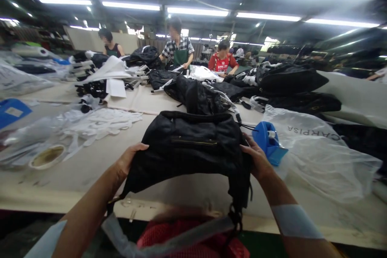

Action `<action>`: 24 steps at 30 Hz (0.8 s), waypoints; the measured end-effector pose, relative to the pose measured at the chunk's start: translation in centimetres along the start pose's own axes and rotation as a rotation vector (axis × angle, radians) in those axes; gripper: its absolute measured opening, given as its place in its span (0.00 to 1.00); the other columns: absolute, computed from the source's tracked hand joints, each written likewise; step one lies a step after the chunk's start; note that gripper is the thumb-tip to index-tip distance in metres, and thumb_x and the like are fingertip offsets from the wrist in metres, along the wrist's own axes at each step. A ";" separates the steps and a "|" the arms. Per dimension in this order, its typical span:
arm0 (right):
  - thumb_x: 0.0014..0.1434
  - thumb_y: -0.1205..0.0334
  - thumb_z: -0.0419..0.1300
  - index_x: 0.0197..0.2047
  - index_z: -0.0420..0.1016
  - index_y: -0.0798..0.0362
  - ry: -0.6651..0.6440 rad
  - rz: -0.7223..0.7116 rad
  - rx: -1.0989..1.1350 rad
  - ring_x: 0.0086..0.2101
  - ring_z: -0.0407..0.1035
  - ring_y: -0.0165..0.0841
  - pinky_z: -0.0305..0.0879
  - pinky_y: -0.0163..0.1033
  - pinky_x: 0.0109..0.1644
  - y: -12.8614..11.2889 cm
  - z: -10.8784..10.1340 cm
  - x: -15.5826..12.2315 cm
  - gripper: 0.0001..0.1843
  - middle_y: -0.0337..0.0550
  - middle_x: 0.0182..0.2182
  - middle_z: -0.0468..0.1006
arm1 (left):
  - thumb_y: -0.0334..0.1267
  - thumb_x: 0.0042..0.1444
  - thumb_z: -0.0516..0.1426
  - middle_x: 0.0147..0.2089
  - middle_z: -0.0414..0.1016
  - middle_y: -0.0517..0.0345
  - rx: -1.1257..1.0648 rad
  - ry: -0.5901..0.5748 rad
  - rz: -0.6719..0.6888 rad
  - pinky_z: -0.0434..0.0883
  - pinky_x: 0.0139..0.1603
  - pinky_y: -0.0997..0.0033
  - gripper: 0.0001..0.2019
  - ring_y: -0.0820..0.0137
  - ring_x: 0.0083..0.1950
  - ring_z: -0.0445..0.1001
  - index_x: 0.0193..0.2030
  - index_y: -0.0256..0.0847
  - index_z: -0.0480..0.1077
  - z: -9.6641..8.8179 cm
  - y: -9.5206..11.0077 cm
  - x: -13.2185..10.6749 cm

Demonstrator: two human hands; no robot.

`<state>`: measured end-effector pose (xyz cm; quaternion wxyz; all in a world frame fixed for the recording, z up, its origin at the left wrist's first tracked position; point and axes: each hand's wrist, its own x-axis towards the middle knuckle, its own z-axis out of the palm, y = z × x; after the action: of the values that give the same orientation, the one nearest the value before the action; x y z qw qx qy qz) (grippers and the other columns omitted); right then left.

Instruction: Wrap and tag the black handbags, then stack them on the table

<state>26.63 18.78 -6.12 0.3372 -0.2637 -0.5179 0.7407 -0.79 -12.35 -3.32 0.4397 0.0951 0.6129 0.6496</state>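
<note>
A black bag [190,145] with a zip pocket hangs above the front edge of the long worktable [90,169]. My left hand [128,161] grips its left side, thumb on the front. Its right side is gripped by my right hand [256,159]. A strap dangles from the bag's lower right corner. Just right of my right hand lies a blue tape dispenser [267,141].
A clear plastic bag printed CARPISA [317,149] lies at the right. More black bags [196,96] pile behind. White gloves [99,125] and a tape roll [46,157] sit at the left. Three people [178,48] work at the far side. A red mesh basket [193,242] is below.
</note>
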 end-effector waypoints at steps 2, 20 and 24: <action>0.40 0.65 0.70 0.71 0.54 0.41 -0.004 0.022 -0.118 0.32 0.79 0.38 0.76 0.42 0.36 0.2 -0.1 0.6 0.56 0.38 0.39 0.84 | 0.35 0.39 0.64 0.34 0.83 0.49 0.009 -0.020 -0.020 0.81 0.37 0.59 0.22 0.55 0.35 0.82 0.45 0.36 0.76 -0.1 -0.4 -0.1; 0.68 0.51 0.53 0.72 0.57 0.43 -0.455 -0.542 -1.629 0.71 0.40 0.52 0.37 0.69 0.71 5.5 5.3 2.3 0.31 0.47 0.73 0.51 | 0.44 0.66 0.52 0.77 0.50 0.48 1.674 0.052 1.053 0.43 0.73 0.35 0.29 0.50 0.78 0.42 0.73 0.48 0.55 8.9 -5.8 6.8; 0.70 0.48 0.49 0.75 0.48 0.40 -0.566 -0.386 -1.661 0.72 0.33 0.50 0.30 0.67 0.71 6.3 5.9 3.7 0.33 0.45 0.74 0.42 | 0.49 0.66 0.53 0.77 0.50 0.49 1.701 0.058 1.048 0.49 0.72 0.36 0.31 0.48 0.76 0.48 0.74 0.50 0.53 7.9 -7.6 10.0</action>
<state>18.53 16.71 -10.28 0.0161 -0.1385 -0.9856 0.0952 1.92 -0.89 -12.30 -0.1317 0.6208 0.7651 0.1088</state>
